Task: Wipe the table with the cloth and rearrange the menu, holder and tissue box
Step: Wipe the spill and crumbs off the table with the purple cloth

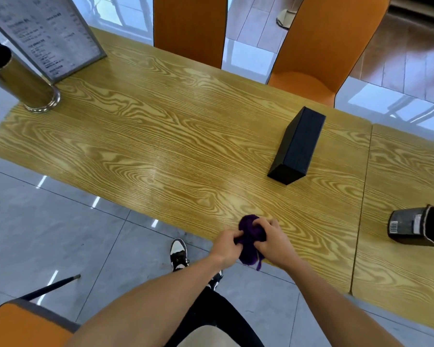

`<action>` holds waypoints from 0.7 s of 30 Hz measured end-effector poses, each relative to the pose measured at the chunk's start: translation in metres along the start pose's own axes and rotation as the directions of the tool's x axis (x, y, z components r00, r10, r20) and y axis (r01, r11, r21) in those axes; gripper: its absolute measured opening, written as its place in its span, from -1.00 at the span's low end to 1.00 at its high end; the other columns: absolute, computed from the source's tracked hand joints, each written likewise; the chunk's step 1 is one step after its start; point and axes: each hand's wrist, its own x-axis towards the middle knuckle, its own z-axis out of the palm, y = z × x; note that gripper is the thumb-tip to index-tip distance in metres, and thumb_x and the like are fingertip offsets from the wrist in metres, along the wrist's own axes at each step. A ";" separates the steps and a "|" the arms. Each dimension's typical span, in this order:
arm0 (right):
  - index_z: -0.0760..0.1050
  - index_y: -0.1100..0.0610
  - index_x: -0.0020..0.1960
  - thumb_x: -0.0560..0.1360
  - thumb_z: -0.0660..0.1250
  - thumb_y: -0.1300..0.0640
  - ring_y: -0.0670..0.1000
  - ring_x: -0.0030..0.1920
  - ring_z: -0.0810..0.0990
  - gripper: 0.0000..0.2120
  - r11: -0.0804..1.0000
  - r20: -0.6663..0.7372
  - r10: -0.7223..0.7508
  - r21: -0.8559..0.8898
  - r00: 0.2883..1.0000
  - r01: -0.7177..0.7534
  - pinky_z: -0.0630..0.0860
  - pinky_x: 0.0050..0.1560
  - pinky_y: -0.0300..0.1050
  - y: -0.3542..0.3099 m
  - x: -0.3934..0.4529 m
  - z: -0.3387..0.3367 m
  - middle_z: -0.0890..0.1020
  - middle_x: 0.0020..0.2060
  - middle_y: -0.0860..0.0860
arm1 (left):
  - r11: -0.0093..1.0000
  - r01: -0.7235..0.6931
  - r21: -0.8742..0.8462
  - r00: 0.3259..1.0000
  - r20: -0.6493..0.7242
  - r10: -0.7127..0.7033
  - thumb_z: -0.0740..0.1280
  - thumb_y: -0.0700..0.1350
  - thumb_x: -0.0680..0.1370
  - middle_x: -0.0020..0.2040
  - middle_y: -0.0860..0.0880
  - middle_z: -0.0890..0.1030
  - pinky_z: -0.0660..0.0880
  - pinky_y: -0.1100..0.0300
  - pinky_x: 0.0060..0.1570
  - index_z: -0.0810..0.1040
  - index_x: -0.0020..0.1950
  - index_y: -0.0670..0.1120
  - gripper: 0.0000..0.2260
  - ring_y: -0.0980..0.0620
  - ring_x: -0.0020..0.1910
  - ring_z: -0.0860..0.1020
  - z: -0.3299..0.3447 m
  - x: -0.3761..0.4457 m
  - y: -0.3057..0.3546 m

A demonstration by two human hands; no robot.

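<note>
We held the cloth [248, 236] at the table's [161, 136] near edge — left hand [227, 246] and right hand [271, 240] both curled tight around it. The box [296, 146] stood toward the right edge — menu [48, 33] and holder [23, 81] at the far left corner.

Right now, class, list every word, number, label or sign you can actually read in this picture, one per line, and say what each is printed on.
No text here can be read.
Menu: columns of print, too blurred to read.
Dark container on the neighbouring table: a white label with what looks like a barcode, too small to read.
Black tissue box: no print visible.
Gold holder: no print visible.
Purple cloth: none.
</note>
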 end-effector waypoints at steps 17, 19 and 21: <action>0.40 0.00 0.43 0.51 0.37 0.15 -0.06 0.02 0.52 -0.50 0.988 -0.107 0.063 0.151 0.992 -0.046 0.59 0.00 -0.11 -0.038 0.036 -0.034 0.46 0.20 0.07 | 0.994 -0.024 -0.107 0.979 -0.203 0.002 0.30 -0.34 0.48 -0.07 0.06 0.70 0.58 0.29 -0.08 0.71 0.13 -0.07 -0.67 0.11 -0.07 0.64 -0.071 0.021 0.042; 0.33 -0.01 0.50 0.52 0.37 0.06 0.03 0.11 0.53 -0.43 0.993 -0.063 0.102 0.066 0.993 -0.098 0.62 0.09 0.00 -0.035 0.037 -0.034 0.41 0.26 0.07 | 0.998 -0.006 -0.056 0.990 -0.139 -0.002 0.34 -0.31 0.50 -0.10 0.03 0.69 0.56 0.29 -0.10 0.71 0.10 -0.11 -0.74 0.10 -0.09 0.62 -0.077 0.021 0.038; 0.31 -0.01 0.50 0.51 0.35 -0.05 0.11 0.19 0.51 -0.41 0.996 -0.098 0.082 -0.019 0.992 -0.084 0.61 0.14 0.10 -0.040 0.039 -0.036 0.41 0.29 0.08 | 0.999 0.026 -0.032 0.994 -0.109 -0.030 0.36 -0.25 0.52 0.00 -0.01 0.71 0.59 0.16 0.05 0.70 0.13 -0.10 -0.77 0.05 0.00 0.64 -0.084 0.022 0.035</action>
